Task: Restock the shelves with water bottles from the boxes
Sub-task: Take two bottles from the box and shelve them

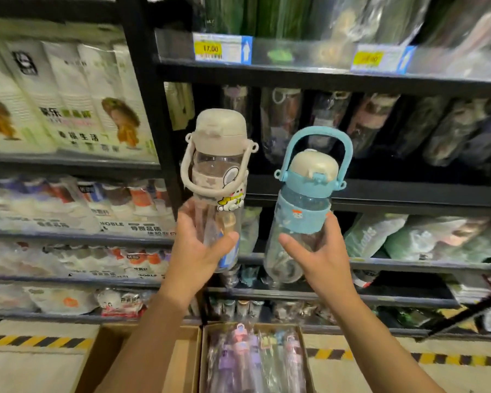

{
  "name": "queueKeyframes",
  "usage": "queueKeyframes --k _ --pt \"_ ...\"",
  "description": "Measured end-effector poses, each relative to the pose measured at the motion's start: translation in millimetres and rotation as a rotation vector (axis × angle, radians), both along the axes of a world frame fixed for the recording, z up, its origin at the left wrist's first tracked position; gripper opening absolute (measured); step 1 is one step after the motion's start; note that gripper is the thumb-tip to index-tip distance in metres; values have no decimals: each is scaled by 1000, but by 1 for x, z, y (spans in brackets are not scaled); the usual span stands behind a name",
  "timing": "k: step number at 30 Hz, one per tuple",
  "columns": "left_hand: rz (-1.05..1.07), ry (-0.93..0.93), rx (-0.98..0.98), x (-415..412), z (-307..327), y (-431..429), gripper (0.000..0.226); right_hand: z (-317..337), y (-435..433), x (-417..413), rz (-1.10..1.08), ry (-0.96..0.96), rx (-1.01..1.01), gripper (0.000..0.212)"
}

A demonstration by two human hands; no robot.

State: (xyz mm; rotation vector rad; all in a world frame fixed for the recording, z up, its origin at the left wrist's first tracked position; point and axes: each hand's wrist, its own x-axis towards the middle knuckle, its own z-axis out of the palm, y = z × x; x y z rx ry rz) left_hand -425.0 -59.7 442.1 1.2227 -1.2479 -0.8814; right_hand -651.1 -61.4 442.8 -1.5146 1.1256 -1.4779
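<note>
Here, left hand (194, 251) gripping beige bottle (219, 165), right hand (323, 252) gripping blue bottle (304, 214), bottles apart, before shelf edge (408, 195).

Beige-capped bottle (217, 177): clear glossy plastic, matt cap. Blue-capped bottle (301, 219): clear glossy plastic, matt blue band. Boxes (193, 361): matt brown cardboard. Shelves (332, 76): dark matt metal.

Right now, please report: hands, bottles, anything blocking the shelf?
Left hand grips clear plastic bottle with beige lid. Right hand grips blue-lidded clear bottle. Both raised before black metal shelf; nothing between.
</note>
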Motion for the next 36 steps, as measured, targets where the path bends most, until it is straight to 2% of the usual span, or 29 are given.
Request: queueKeyframes --k 6,12,20,25,33,36 --pt "37 -55 -52 -29 19 -63 80 16 -62 -30 -40 -12 -75 75" --pt "148 -57 -80 -45 18 -122 83 21 -136 -57 21 -65 -73 75" --pt "269 -47 -32 -48 1 -168 84 8 -204 -63 66 8 -31 84" --pt "290 -107 21 -35 -4 -187 86 6 -221 -35 16 96 11 65" --pt "316 -180 93 -8 -4 -227 72 4 -248 9 -95 182 125 44" --pt "326 -210 120 -5 -3 -240 75 5 -256 16 -94 224 144 30"
